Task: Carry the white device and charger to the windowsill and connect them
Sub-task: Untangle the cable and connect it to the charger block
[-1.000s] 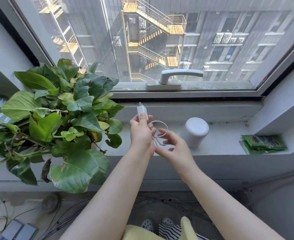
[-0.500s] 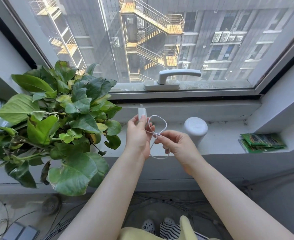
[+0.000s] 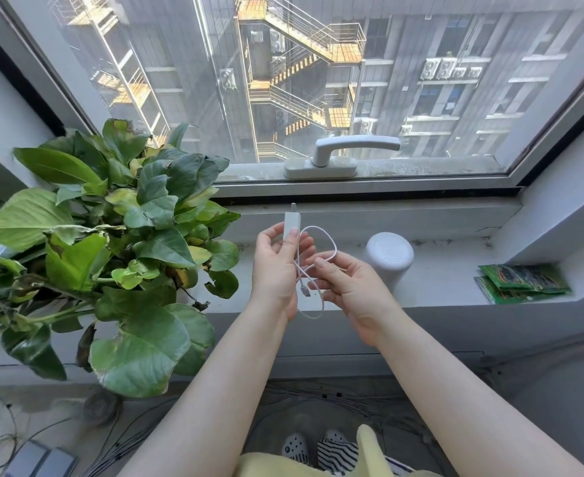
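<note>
Left hand (image 3: 277,266) grips the light charger (image 3: 290,224); right hand (image 3: 349,287) pinches its limp cable (image 3: 332,251); better to hold it by the plug (image 3: 305,290).

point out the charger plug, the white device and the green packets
charger plug (image 3: 289,224), head view, on its white body just above the left thumb
white device (image 3: 389,251), head view, on its round flat top, standing on the sill
green packets (image 3: 524,278), head view, on the face of the top packet
</note>
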A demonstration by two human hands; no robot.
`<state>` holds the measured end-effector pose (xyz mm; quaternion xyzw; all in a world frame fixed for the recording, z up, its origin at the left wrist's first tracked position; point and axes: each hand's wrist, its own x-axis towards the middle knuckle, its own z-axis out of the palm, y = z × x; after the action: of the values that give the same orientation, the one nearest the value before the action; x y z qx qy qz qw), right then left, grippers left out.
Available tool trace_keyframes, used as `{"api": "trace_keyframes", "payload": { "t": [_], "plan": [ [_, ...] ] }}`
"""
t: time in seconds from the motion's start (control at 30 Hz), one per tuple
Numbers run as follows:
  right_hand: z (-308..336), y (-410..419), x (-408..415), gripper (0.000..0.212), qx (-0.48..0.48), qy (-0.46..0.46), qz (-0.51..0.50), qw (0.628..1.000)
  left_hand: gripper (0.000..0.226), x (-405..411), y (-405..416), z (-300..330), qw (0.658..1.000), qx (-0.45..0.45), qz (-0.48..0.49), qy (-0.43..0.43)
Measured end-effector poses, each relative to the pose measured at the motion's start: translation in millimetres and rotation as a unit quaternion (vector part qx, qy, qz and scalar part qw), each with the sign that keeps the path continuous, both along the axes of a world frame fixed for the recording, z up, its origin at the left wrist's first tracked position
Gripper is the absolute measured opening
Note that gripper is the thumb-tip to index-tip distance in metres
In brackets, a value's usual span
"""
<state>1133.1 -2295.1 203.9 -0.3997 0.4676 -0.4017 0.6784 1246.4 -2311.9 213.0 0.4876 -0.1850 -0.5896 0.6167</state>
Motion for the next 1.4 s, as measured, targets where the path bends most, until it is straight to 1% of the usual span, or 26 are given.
{"api": "trace_keyframes", "payload": {
  "t": [0.1, 0.17, 0.27, 0.33, 0.43, 0.53, 0.7, 0.77, 0.87, 0.93, 1.03, 1.13, 1.23, 1.33, 1.4],
  "plan": [
    [-1.5, -2.3, 1.0, 0.011, -0.009, 0.016, -0.005, 1.0, 0.018, 0.0, -1.3, 0.3, 1.0, -0.001, 0.013, 0.004],
    [-2.6, -4.6, -1.7, 0.012, 0.002, 0.009, -0.036, 0.999, 0.021, 3.0, -2.9, -1.3, 0.999, -0.004, 0.03, -0.04],
    [-4.5, -9.2, -11.2, 0.02, 0.016, 0.023, -0.1, 0.995, 0.029, 10.6, -5.2, -6.9, 0.99, 0.003, 0.065, -0.125],
    [-7.0, -12.1, -16.0, 0.021, 0.017, 0.03, -0.119, 0.992, 0.033, 13.3, -6.4, -10.5, 0.985, 0.008, 0.081, -0.153],
    [-10.9, -18.9, -12.8, 0.019, 0.015, 0.045, -0.11, 0.993, 0.035, 10.6, -8.2, -16.9, 0.976, -0.008, 0.085, -0.201],
    [-18.3, -29.3, -3.1, 0.018, 0.015, 0.086, -0.096, 0.992, 0.033, 1.8, -10.1, -26.3, 0.966, -0.017, 0.078, -0.246],
    [-38.8, -41.7, 5.6, 0.016, 0.009, 0.159, -0.089, 0.983, 0.033, -5.6, -17.1, -54.0, 0.954, 0.04, 0.109, -0.276],
    [-46.4, -44.6, 6.6, 0.016, 0.0, 0.201, -0.078, 0.976, 0.034, -7.6, -18.9, -67.4, 0.939, 0.072, 0.114, -0.315],
    [-55.3, -49.7, 7.4, 0.014, -0.007, 0.277, -0.05, 0.959, 0.037, -13.3, -17.4, -80.8, 0.896, 0.146, 0.11, -0.405],
    [-58.2, -52.8, 8.3, 0.013, -0.008, 0.321, -0.027, 0.947, 0.041, -17.0, -17.1, -87.3, 0.869, 0.173, 0.106, -0.45],
    [-60.2, -56.5, 9.2, 0.017, -0.028, 0.391, 0.014, 0.92, 0.043, -21.4, -19.8, -96.2, 0.835, 0.182, 0.096, -0.511],
    [-63.5, -58.7, 10.7, 0.018, -0.047, 0.444, 0.034, 0.894, 0.043, -26.0, -22.2, -102.0, 0.808, 0.166, 0.093, -0.558],
    [-69.3, -58.3, 11.0, 0.015, -0.058, 0.454, 0.003, 0.889, 0.042, -27.8, -21.9, -105.9, 0.786, 0.153, 0.094, -0.592],
    [-75.2, -56.9, 10.5, 0.022, -0.059, 0.45, -0.014, 0.891, 0.044, -25.9, -20.6, -111.3, 0.767, 0.157, 0.089, -0.616],
    [-77.8, -56.8, 10.9, 0.03, -0.06, 0.447, -0.024, 0.892, 0.045, -24.6, -20.2, -113.4, 0.755, 0.161, 0.081, -0.63]
  ]
}}
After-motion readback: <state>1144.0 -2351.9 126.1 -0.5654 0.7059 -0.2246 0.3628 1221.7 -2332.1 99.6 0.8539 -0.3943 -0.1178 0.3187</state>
